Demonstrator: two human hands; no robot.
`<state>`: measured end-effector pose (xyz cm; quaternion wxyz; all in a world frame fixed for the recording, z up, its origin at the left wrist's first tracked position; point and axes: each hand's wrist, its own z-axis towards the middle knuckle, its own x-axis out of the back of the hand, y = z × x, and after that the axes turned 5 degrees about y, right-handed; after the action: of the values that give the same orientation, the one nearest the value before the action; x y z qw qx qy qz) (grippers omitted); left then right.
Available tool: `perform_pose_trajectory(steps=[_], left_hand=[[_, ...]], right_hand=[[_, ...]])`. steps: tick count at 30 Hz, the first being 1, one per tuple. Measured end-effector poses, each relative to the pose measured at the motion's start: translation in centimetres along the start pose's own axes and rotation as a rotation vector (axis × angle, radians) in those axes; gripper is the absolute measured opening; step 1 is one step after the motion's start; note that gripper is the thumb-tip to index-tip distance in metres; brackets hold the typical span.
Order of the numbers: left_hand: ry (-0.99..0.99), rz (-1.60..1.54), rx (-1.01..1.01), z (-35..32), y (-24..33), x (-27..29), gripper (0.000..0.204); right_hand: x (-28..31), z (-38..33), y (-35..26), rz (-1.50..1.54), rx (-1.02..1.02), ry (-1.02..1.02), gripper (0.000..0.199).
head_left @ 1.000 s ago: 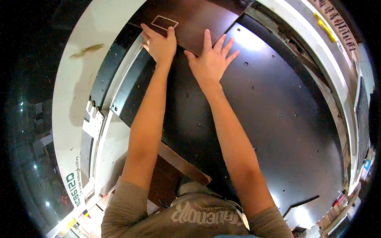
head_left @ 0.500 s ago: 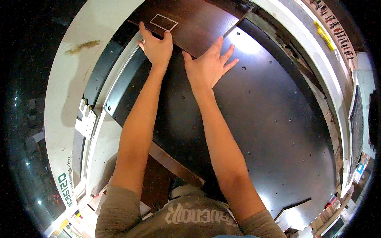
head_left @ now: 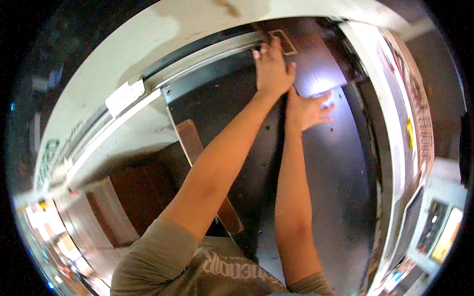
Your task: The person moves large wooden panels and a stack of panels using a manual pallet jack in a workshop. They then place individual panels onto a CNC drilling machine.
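A dark brown wood-grain panel [head_left: 321, 69] lies flat at the far end of a black table [head_left: 326, 163] dotted with small holes. Near its left corner the panel bears a pale rectangular outline [head_left: 295, 48]. My left hand [head_left: 272, 74] rests at the panel's near left end beside the metal rail, fingers stretched forward. Just right of it and a little nearer, my right hand [head_left: 305, 109] lies at the panel's near edge, fingers spread. Both hands are somewhat blurred, and my left hand hides part of the panel's edge.
A pale curved machine beam [head_left: 163, 44] spans the far left, with a metal guide rail [head_left: 207, 58] below it. A white perforated bracket [head_left: 125, 98] sits on the rail. A brown strip [head_left: 190, 135] lies along the table's left edge. Dark boards [head_left: 138, 197] stand lower left.
The view has swung leftward, so the table, panel and both arms appear farther right and tilted. My hands look closer together, still at the panel's near edge.
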<state>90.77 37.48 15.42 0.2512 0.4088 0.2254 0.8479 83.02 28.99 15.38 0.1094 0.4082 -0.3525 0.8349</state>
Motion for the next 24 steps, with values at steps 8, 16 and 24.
perform_pose_trajectory(steps=[8,16,24], left_hand=[[-0.040,-0.176,0.130,-0.5,1.4,2.4,0.086],[-0.026,-0.289,0.167,-0.6,-0.1,2.3,0.085],[0.100,-0.142,0.102,-1.3,1.0,2.1,0.075]], right_hand=[[-7.2,4.4,9.6,-0.192,0.621,0.647,0.093],[-6.6,4.2,5.5,-0.170,0.364,0.354,0.095],[-5.8,1.4,6.1,-0.133,0.304,0.495,0.099]])
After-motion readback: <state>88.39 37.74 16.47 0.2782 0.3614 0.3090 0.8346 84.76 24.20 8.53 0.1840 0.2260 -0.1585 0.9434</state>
